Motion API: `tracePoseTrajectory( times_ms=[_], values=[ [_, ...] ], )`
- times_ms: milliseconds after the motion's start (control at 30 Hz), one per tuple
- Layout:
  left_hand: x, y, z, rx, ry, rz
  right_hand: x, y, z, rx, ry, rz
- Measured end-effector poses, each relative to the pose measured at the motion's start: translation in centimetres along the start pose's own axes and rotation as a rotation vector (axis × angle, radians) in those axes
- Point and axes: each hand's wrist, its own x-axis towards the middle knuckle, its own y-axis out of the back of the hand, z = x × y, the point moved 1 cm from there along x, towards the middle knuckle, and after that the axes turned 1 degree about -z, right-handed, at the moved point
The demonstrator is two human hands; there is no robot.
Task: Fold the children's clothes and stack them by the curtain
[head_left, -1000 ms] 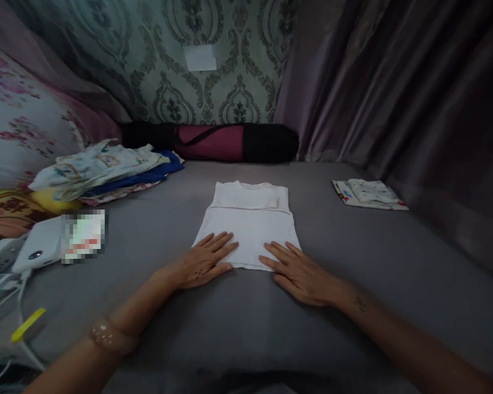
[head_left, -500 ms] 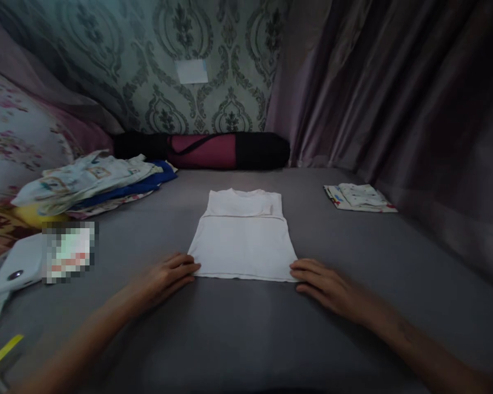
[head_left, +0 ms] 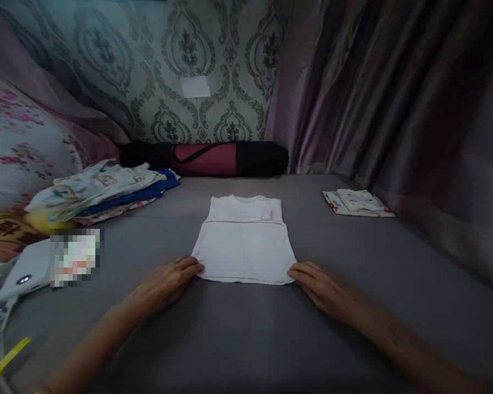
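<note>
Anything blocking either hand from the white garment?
Nothing visible. The left hand is already on the white garment at its near left corner, the right hand at its near right corner, with no other object between.

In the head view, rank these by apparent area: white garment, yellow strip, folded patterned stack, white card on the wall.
Largest to smallest:
1. White garment
2. Folded patterned stack
3. White card and yellow strip: too alike to rank, the strip lying nearer the camera.

Grey sheeting [head_left: 238, 334] bears a white garment [head_left: 244, 251] and folded clothes [head_left: 359, 201].
</note>
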Motion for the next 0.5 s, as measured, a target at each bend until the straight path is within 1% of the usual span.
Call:
tracePoseTrajectory(
  times_ms=[100, 167, 267, 400, 500],
  values=[
    [0.0, -0.7, -0.8, -0.051, -0.011, 0.047, 0.1, 0.0, 0.4, 0.062, -0.037, -0.012],
    [-0.1, -0.4, -1.1, -0.089, -0.026, 0.046, 0.1, 0.5, 0.6, 0.104, -0.064, -0.008],
    [-0.3, 1.2, -0.9, -0.137, -0.033, 0.022, 0.2, 2.2, 0.2, 0.140, -0.110, -0.033],
    [-0.1, 3.8, 0.1, -0.131, -0.024, 0.017, 0.2, 4.7, -0.8, 0.135, -0.179, -0.081],
    [-0.1, 4.7, 0.9, -0.127, -0.041, 0.007, -0.4, 5.6, -1.0, 0.124, -0.209, -0.132]
  ],
)
